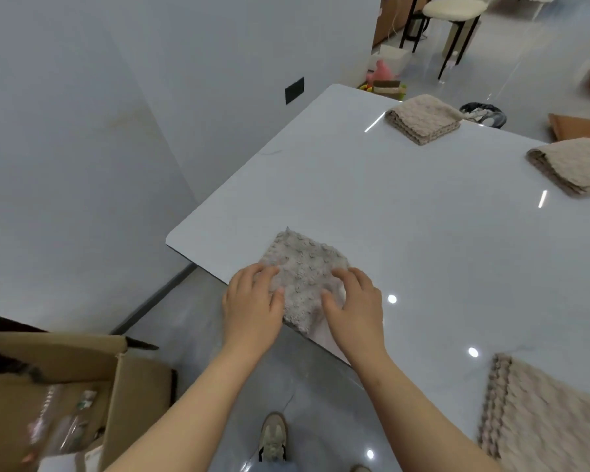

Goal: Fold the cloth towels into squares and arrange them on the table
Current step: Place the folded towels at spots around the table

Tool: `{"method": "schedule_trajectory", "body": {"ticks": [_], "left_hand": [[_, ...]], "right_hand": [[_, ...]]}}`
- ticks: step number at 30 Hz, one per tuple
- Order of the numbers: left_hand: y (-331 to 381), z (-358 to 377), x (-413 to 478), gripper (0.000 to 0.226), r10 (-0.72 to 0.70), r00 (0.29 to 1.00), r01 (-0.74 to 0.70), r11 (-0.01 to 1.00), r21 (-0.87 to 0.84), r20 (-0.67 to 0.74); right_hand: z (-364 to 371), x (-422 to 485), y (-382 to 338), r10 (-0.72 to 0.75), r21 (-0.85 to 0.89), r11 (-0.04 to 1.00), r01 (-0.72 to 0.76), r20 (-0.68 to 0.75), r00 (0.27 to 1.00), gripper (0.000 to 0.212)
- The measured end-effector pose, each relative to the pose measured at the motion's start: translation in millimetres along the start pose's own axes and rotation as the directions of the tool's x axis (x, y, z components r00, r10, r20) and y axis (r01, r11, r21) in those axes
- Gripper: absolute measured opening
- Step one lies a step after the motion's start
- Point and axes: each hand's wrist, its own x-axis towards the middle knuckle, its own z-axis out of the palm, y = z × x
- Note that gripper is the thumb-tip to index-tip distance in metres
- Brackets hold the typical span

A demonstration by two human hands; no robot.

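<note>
An open cardboard box [130, 379] stands on the floor left of the table [406, 216], holding clear plastic-wrapped things too blurred to name. A dark bin [483, 112] beyond the table's far edge has something pale in it. The folded grey towel [304, 264] lies by the table's near-left corner, its nearest corner reaching the near edge. The left hand [252, 304] rests on its left side and the right hand [355, 304] on its right, both grasping nothing, with loosely spread fingers pressing down on the cloth.
</note>
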Motion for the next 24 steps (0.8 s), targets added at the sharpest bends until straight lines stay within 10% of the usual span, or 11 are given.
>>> {"method": "schedule_trajectory", "body": {"ticks": [11, 24], "left_hand": [[87.3, 32.4, -181.0, 0.036, -0.376, 0.911, 0.35, 0.923, -0.161, -0.171], [225.1, 86.4, -328.0, 0.036, -0.124, 0.988, 0.11, 0.984, -0.14, -0.093]], "right_hand": [[-77.0, -94.7, 75.7, -0.304, 0.111, 0.953, 0.283, 0.357, 0.883, 0.033], [-210.1, -233.3, 197.4, -0.288, 0.104, 0.957, 0.27, 0.277, 0.916, 0.029]]}}
